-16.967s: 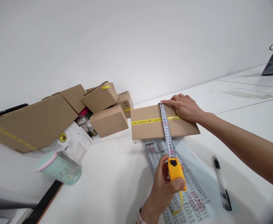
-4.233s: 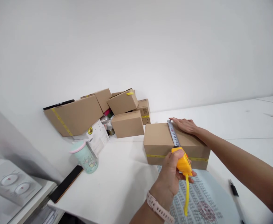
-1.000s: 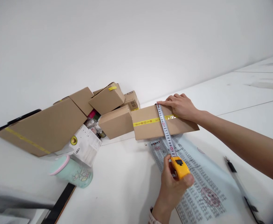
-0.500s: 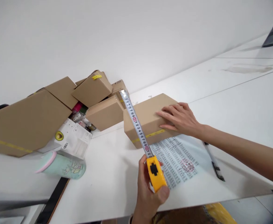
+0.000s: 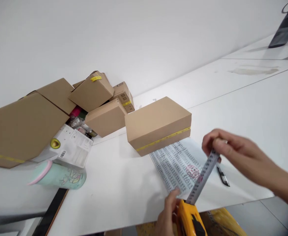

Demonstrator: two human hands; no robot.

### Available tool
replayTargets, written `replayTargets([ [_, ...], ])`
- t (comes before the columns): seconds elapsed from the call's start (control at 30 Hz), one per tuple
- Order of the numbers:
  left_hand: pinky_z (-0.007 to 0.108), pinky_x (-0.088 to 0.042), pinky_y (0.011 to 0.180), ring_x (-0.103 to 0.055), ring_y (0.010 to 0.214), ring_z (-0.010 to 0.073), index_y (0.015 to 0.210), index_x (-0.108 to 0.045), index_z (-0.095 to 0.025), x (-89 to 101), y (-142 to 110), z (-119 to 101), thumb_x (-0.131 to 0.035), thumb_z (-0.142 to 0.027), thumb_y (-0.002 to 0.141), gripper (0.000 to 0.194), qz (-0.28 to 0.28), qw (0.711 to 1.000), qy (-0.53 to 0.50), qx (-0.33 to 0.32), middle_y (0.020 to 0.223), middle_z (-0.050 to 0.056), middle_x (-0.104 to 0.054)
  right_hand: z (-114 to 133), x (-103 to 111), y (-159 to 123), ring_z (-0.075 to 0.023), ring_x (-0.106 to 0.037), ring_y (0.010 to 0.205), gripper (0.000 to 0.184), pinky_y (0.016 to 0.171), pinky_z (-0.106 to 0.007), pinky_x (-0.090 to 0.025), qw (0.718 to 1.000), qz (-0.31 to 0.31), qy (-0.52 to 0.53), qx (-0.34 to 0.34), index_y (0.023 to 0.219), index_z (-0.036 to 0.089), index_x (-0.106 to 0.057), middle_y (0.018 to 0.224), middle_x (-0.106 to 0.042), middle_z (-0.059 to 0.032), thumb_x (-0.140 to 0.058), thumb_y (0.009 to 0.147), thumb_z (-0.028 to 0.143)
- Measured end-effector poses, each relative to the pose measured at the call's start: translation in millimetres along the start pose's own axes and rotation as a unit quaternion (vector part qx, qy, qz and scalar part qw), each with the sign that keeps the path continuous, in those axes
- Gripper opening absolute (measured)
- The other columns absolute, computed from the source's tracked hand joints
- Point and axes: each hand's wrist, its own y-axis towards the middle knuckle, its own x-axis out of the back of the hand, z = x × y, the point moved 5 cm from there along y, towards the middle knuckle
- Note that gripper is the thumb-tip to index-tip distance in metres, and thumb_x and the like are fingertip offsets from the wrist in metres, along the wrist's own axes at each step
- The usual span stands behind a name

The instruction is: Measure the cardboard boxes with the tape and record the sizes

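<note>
My left hand [image 5: 167, 214] grips a yellow tape measure [image 5: 191, 219] at the table's front edge. From its case the metal blade [image 5: 202, 178] runs up and to the right. The fingers of my right hand [image 5: 228, 146] are closed on the blade's far end. Beyond my hands a closed cardboard box [image 5: 158, 123] with yellow tape along its side sits on the table, touched by neither hand. Partly under the blade lies a printed sheet [image 5: 173, 164] with a red round stamp. A black-and-clear pen-like item [image 5: 222, 176] lies below my right wrist.
Several cardboard boxes [image 5: 92, 93] are piled against the wall at the left. In front of them lie a white package [image 5: 75, 147] with an avocado picture and a mint-green cup [image 5: 60, 175] with a pink rim. A dark object [image 5: 285, 28] stands at the far right.
My right hand has left the cardboard box and taken hold of the blade's end. My left hand has moved the tape measure down and right, and the blade now leans right, away from the box.
</note>
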Motion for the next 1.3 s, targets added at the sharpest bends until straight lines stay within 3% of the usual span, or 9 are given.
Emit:
replayTargets([
  [0.13, 0.036, -0.05, 0.09, -0.065, 0.094, 0.0209, 0.156, -0.029, -0.023, -2.4, 5, -8, -0.057, -0.053, 0.09, 0.077, -0.051, 0.994, -0.053, -0.077, 0.127, 0.012, -0.063, -11, -39, -31, -0.0172, -0.066, 0.073, 0.028, 0.064, -0.029, -0.053, 0.991, 0.114, -0.062, 0.04, 0.097, 0.025, -0.071, 0.082, -0.07, -0.0044, -0.05, 0.101, 0.043],
  [0.23, 0.039, -0.054, 0.085, -0.064, 0.1, 0.0262, 0.156, -0.026, -0.027, 12.1, 0, -35, -0.077, -0.047, 0.075, 0.098, -0.14, 0.973, 0.023, -0.184, 0.132, 0.013, -0.059, -33, -31, -34, -0.0189, -0.067, 0.072, 0.031, 0.063, -0.031, -0.052, 0.99, 0.041, -0.126, 0.053, 0.103, 0.025, -0.07, 0.085, -0.072, -0.0058, -0.047, 0.101, 0.045],
  [0.37, 0.04, -0.058, 0.077, -0.064, 0.105, 0.0291, 0.15, -0.037, -0.031, 58.5, -2, -110, -0.084, -0.038, 0.07, 0.093, -0.314, 0.867, 0.147, -0.357, 0.143, 0.015, -0.051, -81, 17, -24, -0.0194, -0.058, 0.054, 0.043, 0.05, -0.032, -0.04, 0.931, -0.129, -0.328, -0.099, 0.088, 0.025, -0.06, 0.07, -0.069, -0.0034, -0.043, 0.096, 0.064],
  [0.47, 0.039, -0.057, 0.084, -0.064, 0.11, 0.0263, 0.14, -0.045, -0.029, 88.6, 21, -176, -0.081, -0.036, 0.076, 0.074, -0.356, 0.784, 0.214, -0.461, 0.135, 0.011, -0.058, -109, 30, -20, -0.0252, -0.062, 0.058, 0.048, 0.048, -0.032, -0.035, 0.87, -0.084, -0.448, -0.185, 0.098, 0.025, -0.056, 0.069, -0.07, -0.005, -0.042, 0.093, 0.071],
  [0.67, 0.049, -0.051, 0.1, -0.061, 0.121, 0.0299, 0.134, -0.049, -0.024, 116.1, 111, -233, -0.073, -0.023, 0.082, 0.057, -0.335, 0.778, 0.384, -0.368, 0.133, 0.01, -0.063, -127, 29, -23, -0.0322, -0.07, 0.074, 0.034, 0.048, -0.035, -0.037, 0.88, -0.013, -0.465, -0.1, 0.113, 0.024, -0.062, 0.099, -0.077, -0.0133, -0.039, 0.1, 0.045],
  [0.83, 0.056, -0.045, 0.107, -0.056, 0.128, 0.0337, 0.135, -0.051, -0.019, 115.2, 138, -224, -0.067, -0.025, 0.089, 0.049, -0.329, 0.769, 0.44, -0.326, 0.137, 0.014, -0.062, -119, 53, -32, -0.0291, -0.071, 0.07, 0.037, 0.061, -0.041, -0.053, 0.972, -0.036, -0.213, -0.096, 0.108, 0.025, -0.072, 0.078, -0.076, -0.0082, -0.05, 0.097, 0.052],
  [0.97, 0.053, -0.04, 0.115, -0.052, 0.135, 0.0302, 0.134, -0.052, -0.013, 66.0, 98, -190, -0.06, -0.026, 0.094, 0.043, -0.345, 0.695, 0.413, -0.476, 0.14, 0.016, -0.061, -105, 60, -50, -0.0298, -0.073, 0.103, 0.037, 0.089, -0.043, -0.058, 0.985, -0.049, 0.06, -0.154, 0.116, 0.028, -0.07, 0.103, -0.079, -0.0084, -0.064, 0.09, 0.055],
  [1.13, 0.044, -0.046, 0.115, -0.052, 0.138, 0.0257, 0.137, -0.051, -0.011, -33.2, 52, -91, -0.05, -0.042, 0.101, 0.047, -0.177, 0.777, 0.418, -0.437, 0.14, 0.014, -0.063, -96, 40, -65, -0.0258, -0.074, 0.089, 0.032, 0.07, -0.034, -0.059, 0.983, -0.061, 0.068, -0.161, 0.1, 0.031, -0.063, 0.094, -0.079, -0.0048, -0.082, 0.078, 0.045],
  [1.3, 0.05, -0.031, 0.125, -0.021, 0.156, 0.0263, 0.155, -0.034, -0.007, -71.8, 42, -36, -0.047, -0.06, 0.1, 0.077, -0.045, 0.76, 0.537, -0.363, 0.166, 0.012, -0.031, -99, 11, -62, -0.0195, -0.063, 0.068, 0.029, 0.069, -0.033, -0.053, 0.987, -0.077, 0.005, -0.14, 0.083, 0.026, -0.058, 0.067, -0.066, -0.0007, -0.061, 0.094, 0.053],
])
